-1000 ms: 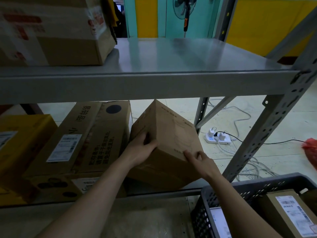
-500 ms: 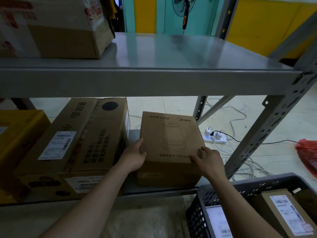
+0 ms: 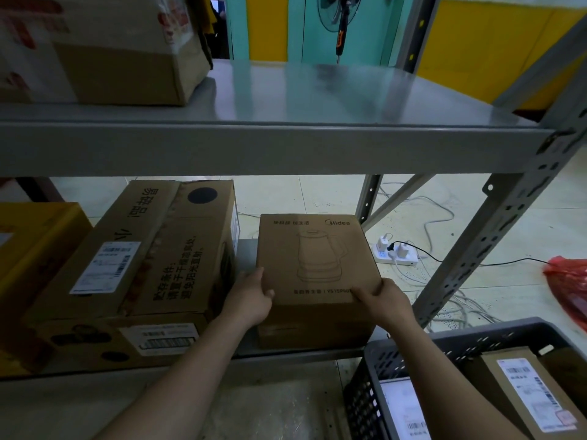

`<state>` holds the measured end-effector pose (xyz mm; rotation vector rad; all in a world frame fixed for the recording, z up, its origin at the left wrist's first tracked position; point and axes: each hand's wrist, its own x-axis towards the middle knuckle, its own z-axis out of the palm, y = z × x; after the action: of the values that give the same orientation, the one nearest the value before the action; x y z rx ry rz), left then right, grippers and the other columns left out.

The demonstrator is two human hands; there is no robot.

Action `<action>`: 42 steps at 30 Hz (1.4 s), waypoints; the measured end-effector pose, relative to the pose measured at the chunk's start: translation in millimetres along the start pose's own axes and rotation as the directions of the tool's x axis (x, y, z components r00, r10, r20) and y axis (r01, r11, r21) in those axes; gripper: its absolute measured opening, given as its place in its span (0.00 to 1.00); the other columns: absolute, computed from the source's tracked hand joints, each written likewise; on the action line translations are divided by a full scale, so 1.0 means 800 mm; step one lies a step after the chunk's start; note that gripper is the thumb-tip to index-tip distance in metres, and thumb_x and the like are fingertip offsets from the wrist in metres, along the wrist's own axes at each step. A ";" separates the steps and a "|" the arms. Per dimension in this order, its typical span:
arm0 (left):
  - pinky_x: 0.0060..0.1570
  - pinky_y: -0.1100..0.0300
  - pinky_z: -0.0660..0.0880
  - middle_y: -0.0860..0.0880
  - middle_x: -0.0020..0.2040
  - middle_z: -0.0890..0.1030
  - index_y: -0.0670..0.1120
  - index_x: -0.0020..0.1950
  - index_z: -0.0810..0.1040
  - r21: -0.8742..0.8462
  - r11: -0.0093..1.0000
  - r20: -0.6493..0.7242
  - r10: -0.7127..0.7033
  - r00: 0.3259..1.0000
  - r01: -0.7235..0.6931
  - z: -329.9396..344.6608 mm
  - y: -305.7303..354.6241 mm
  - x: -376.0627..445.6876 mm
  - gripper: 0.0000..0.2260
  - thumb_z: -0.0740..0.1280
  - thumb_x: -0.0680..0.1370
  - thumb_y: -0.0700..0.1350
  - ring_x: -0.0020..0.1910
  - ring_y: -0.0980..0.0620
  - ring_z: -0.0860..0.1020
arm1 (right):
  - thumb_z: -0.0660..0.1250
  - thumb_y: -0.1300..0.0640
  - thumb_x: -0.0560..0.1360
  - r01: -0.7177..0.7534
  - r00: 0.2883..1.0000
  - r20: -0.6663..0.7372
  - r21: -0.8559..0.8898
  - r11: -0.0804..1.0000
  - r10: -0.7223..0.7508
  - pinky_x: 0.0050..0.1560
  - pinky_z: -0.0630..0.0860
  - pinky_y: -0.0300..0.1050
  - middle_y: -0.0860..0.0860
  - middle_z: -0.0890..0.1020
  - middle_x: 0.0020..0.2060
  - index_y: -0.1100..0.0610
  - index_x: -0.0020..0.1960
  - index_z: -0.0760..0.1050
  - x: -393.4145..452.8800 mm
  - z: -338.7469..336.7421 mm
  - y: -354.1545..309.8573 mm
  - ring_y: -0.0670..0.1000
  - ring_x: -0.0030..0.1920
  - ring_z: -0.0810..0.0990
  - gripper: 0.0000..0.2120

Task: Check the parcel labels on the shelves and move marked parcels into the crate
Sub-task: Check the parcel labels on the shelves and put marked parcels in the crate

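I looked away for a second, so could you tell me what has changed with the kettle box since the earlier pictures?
The kettle box, tipped on an edge a second ago, now sits flat on the lower shelf, printed face up. The left hand and right hand still grip its near corners. The neighbouring labelled box and the crate stayed put.

Kettle box [image 3: 314,265] right of labelled carton [image 3: 143,258].

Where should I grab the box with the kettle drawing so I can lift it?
Grip the kettle box by its two side walls, one hand on each, coming in from the open front of the shelf. It sits flat and square, and the big carton crowds its left, so slide your fingers in low there. The left hand and right hand already hold its front corners.
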<state>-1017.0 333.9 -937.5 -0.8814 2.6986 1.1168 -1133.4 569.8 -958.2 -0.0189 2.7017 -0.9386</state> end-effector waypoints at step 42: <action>0.70 0.43 0.66 0.49 0.75 0.66 0.56 0.79 0.56 -0.334 0.942 0.068 0.042 0.997 -0.017 -0.039 0.061 -0.017 0.34 0.61 0.77 0.67 0.72 0.44 0.67 | 0.56 0.27 0.74 0.153 0.988 -0.014 0.052 0.987 -0.152 0.52 0.72 0.49 0.59 0.71 0.67 0.47 0.76 0.60 -0.030 -0.009 -0.058 0.56 0.55 0.74 0.37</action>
<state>-1028.3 347.3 -880.7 -0.8215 2.5110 1.6124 -1115.8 540.0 -917.8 -0.2133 2.7143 -1.0562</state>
